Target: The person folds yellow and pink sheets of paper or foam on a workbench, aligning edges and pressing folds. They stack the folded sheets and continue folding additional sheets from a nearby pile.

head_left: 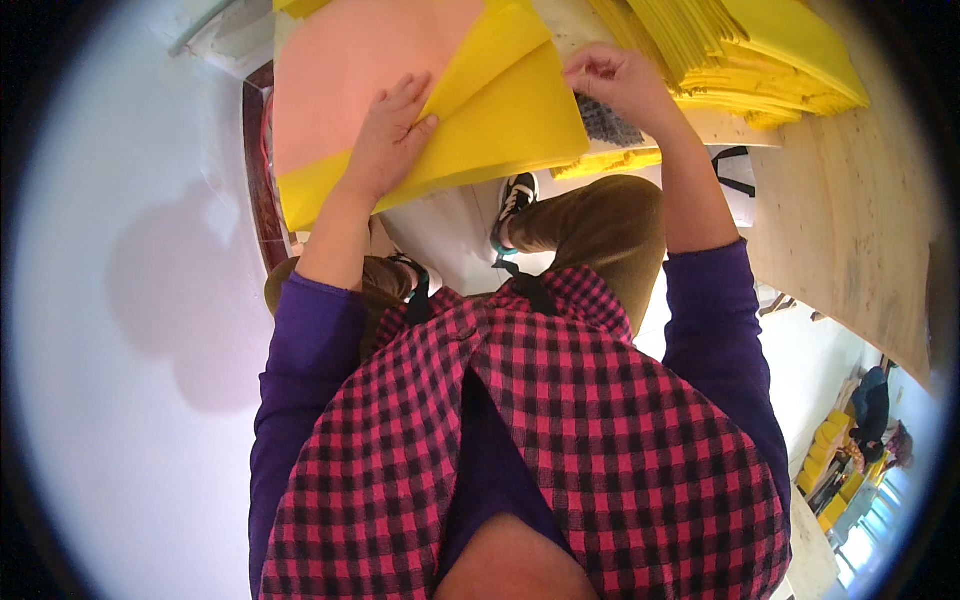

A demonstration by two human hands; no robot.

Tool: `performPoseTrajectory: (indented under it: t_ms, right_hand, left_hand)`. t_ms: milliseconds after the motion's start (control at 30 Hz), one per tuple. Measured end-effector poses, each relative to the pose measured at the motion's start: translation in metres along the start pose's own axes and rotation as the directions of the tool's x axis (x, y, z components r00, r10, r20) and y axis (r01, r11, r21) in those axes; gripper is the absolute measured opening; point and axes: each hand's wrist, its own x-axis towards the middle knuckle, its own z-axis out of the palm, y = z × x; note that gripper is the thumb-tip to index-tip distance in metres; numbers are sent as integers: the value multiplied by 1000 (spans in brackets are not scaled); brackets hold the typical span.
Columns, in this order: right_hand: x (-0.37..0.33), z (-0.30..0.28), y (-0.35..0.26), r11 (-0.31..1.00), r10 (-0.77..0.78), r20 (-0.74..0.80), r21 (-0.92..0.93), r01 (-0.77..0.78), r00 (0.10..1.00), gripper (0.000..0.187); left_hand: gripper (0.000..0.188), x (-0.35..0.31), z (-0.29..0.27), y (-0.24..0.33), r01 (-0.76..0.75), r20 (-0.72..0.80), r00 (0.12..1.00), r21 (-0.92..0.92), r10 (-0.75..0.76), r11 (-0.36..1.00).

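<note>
Far centre, my left hand (393, 138) lies flat, gripping nothing — good for steadying the yellow sheet (510, 115); whether my right hand (618, 86) pinches its edge, I can't tell.

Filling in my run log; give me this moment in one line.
left hand: on pink sheet | right hand: fingers bunched at right edge of yellow sheet, hold unclear | nearby: yellow stack

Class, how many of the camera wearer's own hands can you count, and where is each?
2. The left hand lies over the pink sheet and yellow sheet; the right hand is at the yellow sheet's right edge. Neither is hidden.
</note>
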Motion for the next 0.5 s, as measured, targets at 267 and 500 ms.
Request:
performPoseTrajectory:
  t_ms: [267,500]
  right_hand:
    - [-23,16,29,998,4,162,-57,5,987,22]
    - [-9,13,21,977,-38,164,-200,71,986,16]
  left_hand:
    - [45,0,-1,-1,-18,19,1000,35,17,999]
    - [45,-1,-2,-2,-5,48,999,19,4,1000]
